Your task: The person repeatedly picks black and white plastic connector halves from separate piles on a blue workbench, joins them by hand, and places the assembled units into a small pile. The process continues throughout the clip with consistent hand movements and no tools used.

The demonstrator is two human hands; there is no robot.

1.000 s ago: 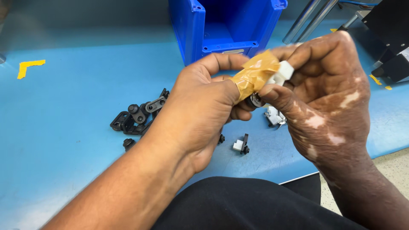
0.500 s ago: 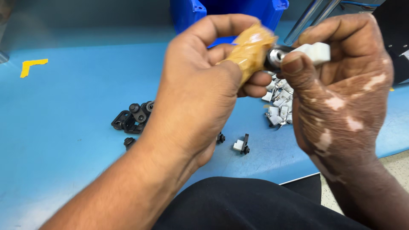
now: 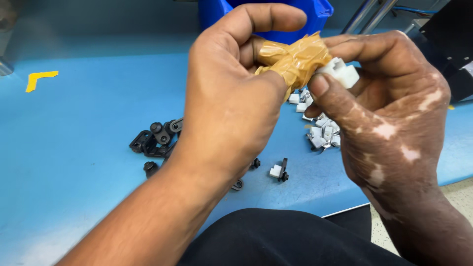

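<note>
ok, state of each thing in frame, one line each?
left hand: raised, fingertips wrapped in tan tape
right hand: pinching white clip
white clip: held above the bench
white clips pile: loose on blue bench
black parts: loose on bench
blue bin: standing behind, contents unseen

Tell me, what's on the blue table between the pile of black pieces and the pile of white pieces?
In the head view, between the black pieces and the white pieces, one small black-and-white piece lies on the blue table; the left hand hides the rest.
</note>
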